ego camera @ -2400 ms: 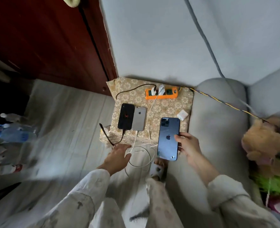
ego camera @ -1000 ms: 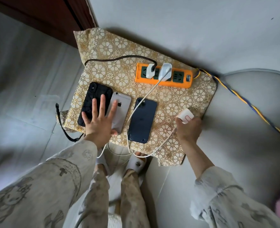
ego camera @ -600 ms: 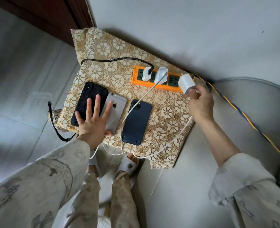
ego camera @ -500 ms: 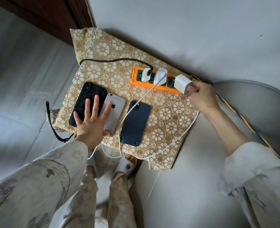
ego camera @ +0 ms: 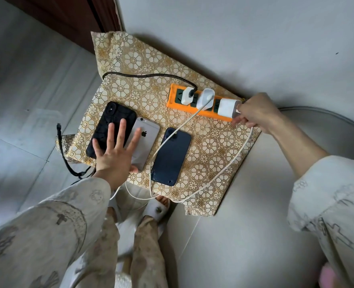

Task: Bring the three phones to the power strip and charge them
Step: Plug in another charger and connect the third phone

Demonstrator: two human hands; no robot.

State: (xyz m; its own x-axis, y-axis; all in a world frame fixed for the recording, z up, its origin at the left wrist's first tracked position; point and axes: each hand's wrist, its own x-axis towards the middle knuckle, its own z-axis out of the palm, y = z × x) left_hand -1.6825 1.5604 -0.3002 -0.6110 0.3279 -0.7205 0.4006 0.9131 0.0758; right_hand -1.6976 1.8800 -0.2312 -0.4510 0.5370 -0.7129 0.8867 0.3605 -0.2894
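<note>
On the patterned cloth (ego camera: 130,59), the left hand (ego camera: 113,156) lies flat with fingers spread, gripping nothing, across the black phone (ego camera: 105,123) and silver phone (ego camera: 149,132), which touch, while the blue phone (ego camera: 172,156) lies just beside them, all near the orange strip (ego camera: 173,98). The right hand (ego camera: 257,112) pinches the white charger (ego camera: 227,108) at the strip's right end, beside two seated plugs; small, light and rigid, it is probably best held by its sides and pushed straight. Its white cable (ego camera: 232,161) looks limp and loops off the cloth edge, where it could snag, and the smooth phones may slide.
</note>
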